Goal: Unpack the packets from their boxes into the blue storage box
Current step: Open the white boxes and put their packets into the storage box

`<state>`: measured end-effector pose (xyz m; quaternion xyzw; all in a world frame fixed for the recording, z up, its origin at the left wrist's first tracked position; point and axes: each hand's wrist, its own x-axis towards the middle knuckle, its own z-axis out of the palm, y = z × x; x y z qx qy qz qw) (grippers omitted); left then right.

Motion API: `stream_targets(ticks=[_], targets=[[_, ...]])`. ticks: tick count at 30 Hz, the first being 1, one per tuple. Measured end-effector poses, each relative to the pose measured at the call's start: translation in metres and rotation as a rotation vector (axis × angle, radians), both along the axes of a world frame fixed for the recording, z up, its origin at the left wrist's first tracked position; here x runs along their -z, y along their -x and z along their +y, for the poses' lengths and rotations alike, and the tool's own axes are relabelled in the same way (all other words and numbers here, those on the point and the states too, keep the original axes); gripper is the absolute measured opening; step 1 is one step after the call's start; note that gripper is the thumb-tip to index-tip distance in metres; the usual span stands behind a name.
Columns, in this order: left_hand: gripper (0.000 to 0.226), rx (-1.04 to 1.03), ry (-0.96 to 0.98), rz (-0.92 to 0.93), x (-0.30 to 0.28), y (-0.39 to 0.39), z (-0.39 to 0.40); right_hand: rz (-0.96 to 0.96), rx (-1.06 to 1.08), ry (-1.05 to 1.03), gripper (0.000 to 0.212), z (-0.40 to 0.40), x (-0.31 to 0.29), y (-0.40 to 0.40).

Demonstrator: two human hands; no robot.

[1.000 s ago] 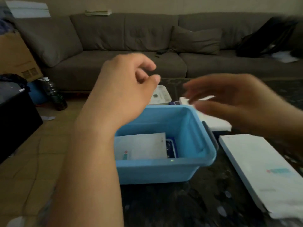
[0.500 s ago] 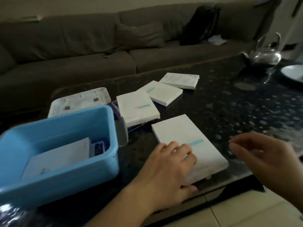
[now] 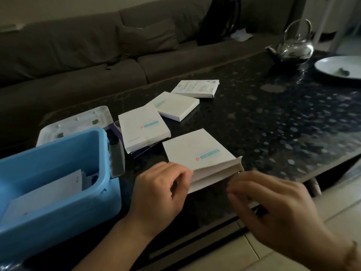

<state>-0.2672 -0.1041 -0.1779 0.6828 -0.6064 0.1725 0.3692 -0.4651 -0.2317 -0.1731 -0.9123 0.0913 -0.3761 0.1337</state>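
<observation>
Dim light fills a living room where a long grey sofa [image 3: 97, 55] runs across the top of the frame, behind a dark speckled desk [image 3: 283, 124]. At the lower left of the frame stands the blue storage box [image 3: 58, 212], with a white packet [image 3: 43, 196] lying slanted inside it. Just behind the box, at centre left, a white lid [image 3: 78, 122] lies flat on the desk.

Four white boxes are spread over the middle of the frame. The nearest box [image 3: 199, 153] sits at the desk's front edge, its near end raised and its flap partly open. The left hand [image 3: 162, 192] grips the near left corner of this box, fingers curled around the edge. The right hand [image 3: 273, 208] is at the box's near right end with fingers bent toward the flap; motion blur hides whether it really pinches the cardboard, though it seems to touch it. A second box [image 3: 142, 130] lies just beyond, beside the storage box's grey handle [image 3: 117, 159]. A third box [image 3: 173, 105] and a fourth box [image 3: 197, 88] lie farther up, toward the sofa.

At the upper right of the frame a shiny metal teapot [image 3: 295, 47] stands near a white plate [image 3: 340, 67].
</observation>
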Motion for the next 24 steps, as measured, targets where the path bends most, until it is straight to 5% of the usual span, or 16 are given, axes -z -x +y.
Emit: stream_targets(ticks=[12, 24], targets=[[0.03, -0.03, 0.079, 0.158, -0.015, 0.004, -0.001, 0.169, 0.174, 0.225, 0.042, 0.01, 0.021, -0.039], [0.029, -0.019, 0.058, 0.128, -0.02, 0.005, -0.001, 0.04, 0.094, 0.283, 0.014, 0.008, 0.025, -0.024]])
